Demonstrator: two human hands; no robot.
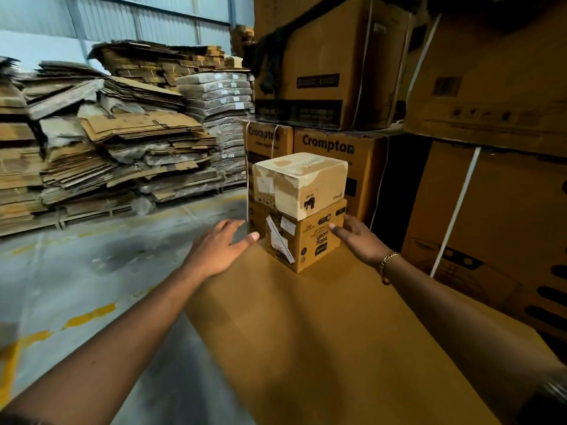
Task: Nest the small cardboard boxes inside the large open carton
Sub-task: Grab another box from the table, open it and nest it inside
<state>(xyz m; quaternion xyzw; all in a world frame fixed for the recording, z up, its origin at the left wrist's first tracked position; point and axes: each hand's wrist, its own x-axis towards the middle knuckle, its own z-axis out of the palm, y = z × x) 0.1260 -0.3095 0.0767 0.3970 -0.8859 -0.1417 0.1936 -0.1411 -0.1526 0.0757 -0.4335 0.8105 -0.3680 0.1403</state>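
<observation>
Left hand (219, 248) and right hand (359, 237) spread open, flanking brown box (302, 240), fingers (336, 230) gripping nothing; likely to lift stack together, pale box (299, 182) atop.

Both arms reach forward, left hand (219, 246) and right hand (359, 239) spread, holding nothing.

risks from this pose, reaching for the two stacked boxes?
1. The pale box sits loose and skewed on the brown box; lifting from the lower one could tip it off.
2. Left hand and right hand are open at the lower box's sides, so no firm grip yet.
</observation>
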